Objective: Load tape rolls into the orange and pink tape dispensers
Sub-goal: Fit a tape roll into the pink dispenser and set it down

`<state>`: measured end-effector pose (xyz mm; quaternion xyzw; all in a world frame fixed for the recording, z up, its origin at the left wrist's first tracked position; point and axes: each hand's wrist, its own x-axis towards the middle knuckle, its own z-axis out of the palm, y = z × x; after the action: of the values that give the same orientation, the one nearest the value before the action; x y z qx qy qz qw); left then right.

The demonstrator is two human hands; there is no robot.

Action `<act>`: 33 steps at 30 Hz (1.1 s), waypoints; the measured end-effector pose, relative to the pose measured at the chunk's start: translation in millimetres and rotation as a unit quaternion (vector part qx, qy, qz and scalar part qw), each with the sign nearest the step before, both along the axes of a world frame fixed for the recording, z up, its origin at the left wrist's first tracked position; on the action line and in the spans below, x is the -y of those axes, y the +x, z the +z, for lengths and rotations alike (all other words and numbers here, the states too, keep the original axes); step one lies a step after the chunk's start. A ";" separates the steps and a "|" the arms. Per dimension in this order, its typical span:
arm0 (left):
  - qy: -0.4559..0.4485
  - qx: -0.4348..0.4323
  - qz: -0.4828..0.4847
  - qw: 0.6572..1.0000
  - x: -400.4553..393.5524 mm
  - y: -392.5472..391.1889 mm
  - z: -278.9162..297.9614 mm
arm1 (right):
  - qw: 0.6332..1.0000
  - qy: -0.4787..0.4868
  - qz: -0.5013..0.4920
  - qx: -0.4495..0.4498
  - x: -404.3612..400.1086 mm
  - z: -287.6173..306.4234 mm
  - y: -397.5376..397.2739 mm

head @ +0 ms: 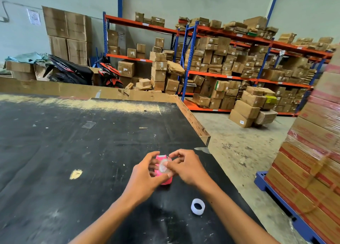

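Observation:
A pink tape dispenser (166, 180) is held over the black table (73, 142), its toothed metal edge pointing away from me. My left hand (145, 177) grips its left side. My right hand (187, 167) pinches a clear tape roll (163, 166) that sits against the dispenser's top. A second clear tape roll (198, 206) lies flat on the table, nearer to me and to the right of my hands. No orange dispenser is in view.
The table's right edge (195, 126) has a raised wooden lip, with concrete floor beyond it. Wrapped stacks of cartons on a blue pallet (287, 205) stand at the right. Shelves of cardboard boxes (220, 63) and parked scooters (73, 72) fill the background.

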<state>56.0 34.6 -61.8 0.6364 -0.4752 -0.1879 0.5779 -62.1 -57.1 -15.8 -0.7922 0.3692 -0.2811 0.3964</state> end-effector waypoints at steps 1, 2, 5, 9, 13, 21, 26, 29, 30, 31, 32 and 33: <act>0.010 0.011 0.002 1.000 6.9 5.4 -1.8 | 1.000 0.000 -0.012 -0.001 9.1 3.2 3.2; 0.022 0.027 0.006 0.999 13.0 10.6 -4.5 | 1.000 -0.004 -0.022 -0.010 17.6 5.5 6.1; 0.069 0.076 0.006 0.995 30.1 18.8 -13.1 | 0.997 -0.025 -0.026 -0.064 39.9 5.5 12.2; 0.082 0.112 -0.043 0.989 48.7 23.3 -29.3 | 0.988 -0.044 -0.026 -0.144 58.4 -7.7 25.8; 0.101 0.089 -0.013 0.991 57.9 31.5 -44.3 | 0.981 -0.061 0.001 -0.182 69.4 -16.4 41.2; 0.070 0.057 0.020 0.996 59.2 36.5 -60.4 | 0.991 0.034 0.050 -0.116 80.3 -34.4 49.5; 0.070 0.048 0.010 0.996 60.7 36.9 -63.6 | 0.996 0.060 0.037 -0.063 81.6 -45.1 49.5; 0.072 0.044 0.007 0.996 63.1 33.5 -65.0 | 0.997 0.056 0.033 -0.040 82.8 -54.7 47.8; 0.071 0.043 0.008 0.996 64.1 34.2 -65.5 | 0.997 0.051 0.039 -0.044 84.3 -55.1 48.2; 0.072 0.042 0.012 0.996 64.1 36.3 -66.1 | 0.997 0.040 0.046 -0.056 86.0 -54.8 49.0; 0.073 0.041 0.017 0.996 63.3 38.9 -67.0 | 0.995 0.027 0.058 -0.073 86.3 -53.4 50.2; 0.076 0.039 0.022 0.996 62.1 41.4 -68.7 | 0.993 0.021 0.073 -0.092 87.1 -52.4 51.5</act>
<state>97.5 -27.5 -130.5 0.6957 -0.4680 -0.1859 0.5122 -10.6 -144.2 -68.2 -0.8308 0.3512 -0.1700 0.3968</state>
